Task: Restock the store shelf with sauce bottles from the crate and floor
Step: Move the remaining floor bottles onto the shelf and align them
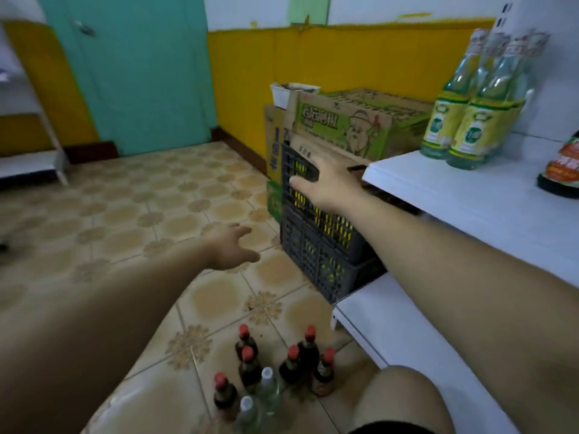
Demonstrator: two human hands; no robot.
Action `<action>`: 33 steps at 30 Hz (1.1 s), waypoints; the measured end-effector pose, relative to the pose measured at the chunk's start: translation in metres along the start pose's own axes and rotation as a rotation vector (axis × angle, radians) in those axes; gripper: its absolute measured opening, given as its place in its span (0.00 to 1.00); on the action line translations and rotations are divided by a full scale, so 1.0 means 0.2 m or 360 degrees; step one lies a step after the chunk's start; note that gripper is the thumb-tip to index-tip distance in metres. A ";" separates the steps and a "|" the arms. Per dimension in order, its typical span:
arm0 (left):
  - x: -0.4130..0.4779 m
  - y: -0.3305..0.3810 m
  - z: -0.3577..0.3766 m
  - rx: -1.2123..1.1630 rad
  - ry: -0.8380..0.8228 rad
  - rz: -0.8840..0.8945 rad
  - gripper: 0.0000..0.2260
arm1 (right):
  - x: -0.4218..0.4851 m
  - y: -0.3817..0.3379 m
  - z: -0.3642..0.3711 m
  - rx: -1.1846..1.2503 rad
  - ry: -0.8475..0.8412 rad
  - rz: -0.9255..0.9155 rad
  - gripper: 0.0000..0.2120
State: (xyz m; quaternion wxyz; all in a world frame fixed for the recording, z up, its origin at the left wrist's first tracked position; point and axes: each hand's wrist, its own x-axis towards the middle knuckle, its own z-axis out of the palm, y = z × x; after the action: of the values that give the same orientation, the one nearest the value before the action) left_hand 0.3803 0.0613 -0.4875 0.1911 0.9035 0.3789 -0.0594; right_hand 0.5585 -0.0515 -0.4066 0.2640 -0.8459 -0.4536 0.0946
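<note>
Bottles with yellow labels show through the lattice walls of the dark grey plastic crate [316, 245], which stands on the patterned tile floor [125, 198]; its top is hidden, so their count cannot be told. Behind the crate sits a green printed cardboard box [354, 120]. Right of the crate, a white shelf board [470, 198] carries upright green-and-yellow-labelled glass bottles [463, 120].

In front of the crate, red-capped dark sauce bottles [249, 366] stand upright on the floor, long axes vertical and caps up, clustered with two clear white-capped bottles [268, 386].

The right hand [329, 183] lies at the crate's top rim, thumb spread across the outer wall; its fingers are blurred, so a grip cannot be told. The left hand [233, 249] hovers left of the crate, fingers spread and holding nothing.
</note>
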 end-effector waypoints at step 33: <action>0.59 -1.17 1.69 -0.0672 -0.0809 -0.0607 0.37 | 0.26 0.49 2.41 -0.0323 -0.1369 0.0238 0.17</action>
State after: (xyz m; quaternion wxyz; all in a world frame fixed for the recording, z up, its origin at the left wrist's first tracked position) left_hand 0.3108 0.1586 -0.8981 0.4465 0.7140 0.4845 -0.2368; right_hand 0.4661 0.1203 -0.8616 -0.0406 -0.7817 -0.4666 0.4117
